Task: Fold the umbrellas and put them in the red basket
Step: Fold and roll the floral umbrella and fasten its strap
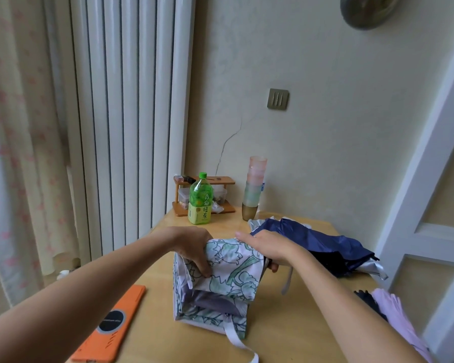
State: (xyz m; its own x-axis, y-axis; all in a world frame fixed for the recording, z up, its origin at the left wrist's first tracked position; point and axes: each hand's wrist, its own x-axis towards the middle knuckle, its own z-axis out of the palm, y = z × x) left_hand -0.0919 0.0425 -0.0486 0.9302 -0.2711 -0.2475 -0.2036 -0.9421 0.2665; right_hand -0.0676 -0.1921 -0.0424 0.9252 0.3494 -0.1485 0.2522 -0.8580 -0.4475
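Observation:
A white umbrella with a green floral print point(228, 268) lies collapsed in the middle of the wooden table point(294, 323), its canopy bunched in loose folds and its white strap trailing toward me. My left hand point(194, 247) grips the canopy's left upper end, fingers pressed into the fabric. My right hand point(268, 247) clasps the right end, thumb under it. A navy blue umbrella with a silver lining point(323, 244) lies loosely collapsed behind and to the right. A pink umbrella or cloth point(396, 315) hangs at the table's right edge. No red basket is in view.
An orange flat case point(110, 326) lies at the front left. At the back stand a green tea bottle point(200, 200), a small wooden shelf point(220, 205) and a stack of plastic cups point(254, 189). A white radiator point(126, 113) and curtain stand to the left, a white door frame to the right.

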